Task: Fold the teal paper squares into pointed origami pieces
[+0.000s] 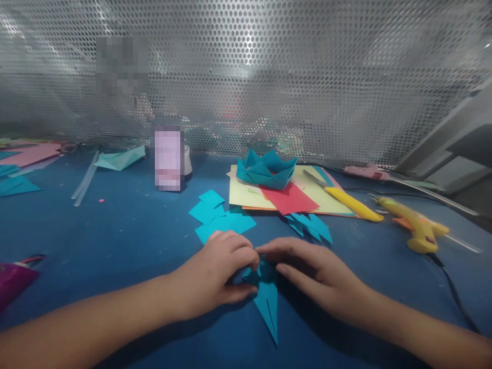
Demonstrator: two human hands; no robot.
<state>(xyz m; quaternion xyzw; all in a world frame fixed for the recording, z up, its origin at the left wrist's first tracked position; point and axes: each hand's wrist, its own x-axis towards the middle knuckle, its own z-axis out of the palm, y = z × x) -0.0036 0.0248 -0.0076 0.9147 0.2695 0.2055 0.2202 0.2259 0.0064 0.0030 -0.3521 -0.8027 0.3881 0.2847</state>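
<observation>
A folded piece of blue paper [268, 302] lies on the blue table [154, 246], its long point towards me. My left hand [223, 271] has its curled fingers and thumb closed on the paper's left side. At the paper's upper right is my right hand [319, 271], its fingers and thumb apart, with the fingertips by the top of the fold. Just beyond my hands are loose blue paper squares [226, 223] and some small folded blue pieces [311, 225].
Behind stands a crown-shaped blue paper piece [267, 171] on a stack of coloured sheets [338, 202]. A yellow cutter [351, 202] and a yellow glue gun [421, 225] with a cord lie right. Clear sticks [86, 179] lie left. A perforated metal panel [215, 77] rises behind.
</observation>
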